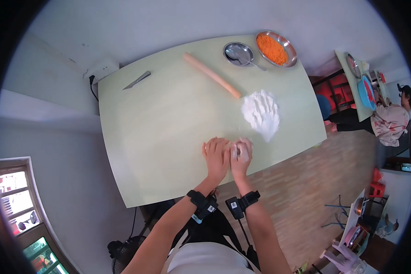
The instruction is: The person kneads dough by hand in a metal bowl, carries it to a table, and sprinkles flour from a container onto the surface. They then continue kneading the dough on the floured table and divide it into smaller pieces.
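Observation:
Side by side at the near edge of the pale green table (160, 137), my two hands almost touch. My left hand (217, 156) is palm down with its fingers bent together over the tabletop. Flour whitens the curled fingers of my right hand (241, 153). Whatever lies under or between them is hidden. Just beyond my right hand is a heap of white flour (261, 113) with finger grooves across it. A wooden rolling pin (211, 74) lies slantwise, its near end by the flour.
At the far left lies a knife (137, 80). Toward the back right are a metal bowl (230, 47) with a spoon (249, 61) and a metal dish (293, 57) of orange shreds (271, 49). Another person (390, 121) is by a side table at the right.

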Tool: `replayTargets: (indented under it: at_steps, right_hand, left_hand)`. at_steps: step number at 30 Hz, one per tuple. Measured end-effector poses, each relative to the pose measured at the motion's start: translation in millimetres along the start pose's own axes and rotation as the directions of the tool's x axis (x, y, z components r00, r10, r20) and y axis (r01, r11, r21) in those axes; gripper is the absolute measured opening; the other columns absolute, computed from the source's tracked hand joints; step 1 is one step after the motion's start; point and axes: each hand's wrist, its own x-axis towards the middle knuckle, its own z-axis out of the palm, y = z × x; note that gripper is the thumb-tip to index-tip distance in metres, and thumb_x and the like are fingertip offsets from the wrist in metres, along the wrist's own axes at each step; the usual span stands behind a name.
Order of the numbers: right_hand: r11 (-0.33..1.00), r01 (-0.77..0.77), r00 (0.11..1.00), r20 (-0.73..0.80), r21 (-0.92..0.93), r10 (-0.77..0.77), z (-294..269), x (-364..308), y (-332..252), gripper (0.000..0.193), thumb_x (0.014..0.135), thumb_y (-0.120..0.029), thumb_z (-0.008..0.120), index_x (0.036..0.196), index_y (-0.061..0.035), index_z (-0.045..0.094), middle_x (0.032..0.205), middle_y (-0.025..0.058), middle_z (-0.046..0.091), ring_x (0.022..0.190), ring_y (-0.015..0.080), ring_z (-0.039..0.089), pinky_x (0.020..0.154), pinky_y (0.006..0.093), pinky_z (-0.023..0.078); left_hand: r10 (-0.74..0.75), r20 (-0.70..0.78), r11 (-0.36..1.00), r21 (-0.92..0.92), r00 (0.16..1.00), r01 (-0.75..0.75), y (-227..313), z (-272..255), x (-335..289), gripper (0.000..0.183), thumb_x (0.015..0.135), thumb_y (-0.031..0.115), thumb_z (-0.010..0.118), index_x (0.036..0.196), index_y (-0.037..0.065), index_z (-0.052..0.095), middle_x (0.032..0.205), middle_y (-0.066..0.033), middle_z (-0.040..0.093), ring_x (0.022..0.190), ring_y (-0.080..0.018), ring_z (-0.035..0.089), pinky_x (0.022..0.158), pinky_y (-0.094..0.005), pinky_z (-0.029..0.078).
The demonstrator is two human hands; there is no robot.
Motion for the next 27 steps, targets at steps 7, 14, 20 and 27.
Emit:
replayTargets:
  at_steps: [7, 14, 20, 27]
  right_hand:
    - [0.972, -0.157, 0.982, -0.081, 0.174, 0.173, -11, -29, -6, 0.019, 0.073, -0.003, 0.063, 0.073, -0.0054, 0.043, 0.083, 0.0128, 0.049, 0.081, 0.0296, 0.047, 0.076, 0.0424, 0.038]
    - [0.981, -0.156, 0.976, -0.131, 0.116, 0.171, 9, -17, 25, 0.024, 0.073, -0.001, 0.062, 0.064, -0.0045, 0.04, 0.066, 0.01, 0.043, 0.065, 0.028, 0.042, 0.062, 0.0396, 0.034]
    - [0.995, -0.097, 0.995, 0.007, -0.03, 0.097, 22, 19, 35, 0.024, 0.08, -0.006, 0.057, 0.063, -0.002, 0.041, 0.061, 0.0125, 0.041, 0.057, 0.0304, 0.04, 0.056, 0.0383, 0.036]
    - [0.963, -0.132, 0.987, 0.058, -0.237, 0.149, 35, 52, 43, 0.029, 0.08, -0.018, 0.056, 0.056, -0.005, 0.048, 0.052, 0.0134, 0.047, 0.049, 0.0323, 0.046, 0.046, 0.0421, 0.035]
  left_hand:
    - [0.149, -0.099, 0.987, 0.082, 0.984, -0.141, -1, 9, -29, 0.018, 0.078, 0.013, 0.053, 0.094, 0.01, 0.059, 0.102, -0.0076, 0.054, 0.105, -0.0268, 0.046, 0.1, -0.048, 0.021]
    - [0.163, -0.151, 0.986, -0.003, 0.975, -0.165, -16, 29, -6, 0.01, 0.074, 0.007, 0.051, 0.082, 0.007, 0.057, 0.083, -0.0093, 0.053, 0.082, -0.0265, 0.049, 0.076, -0.0393, 0.034]
    - [0.121, -0.072, 0.989, 0.09, 0.99, -0.115, -18, 28, 30, 0.007, 0.072, 0.012, 0.05, 0.074, 0.008, 0.056, 0.074, -0.0083, 0.053, 0.072, -0.0261, 0.049, 0.067, -0.0385, 0.034]
    - [0.118, -0.062, 0.973, 0.208, 0.991, -0.102, -16, 34, 61, 0.014, 0.078, 0.014, 0.049, 0.067, 0.005, 0.051, 0.061, -0.0123, 0.051, 0.06, -0.0315, 0.05, 0.056, -0.0416, 0.035]
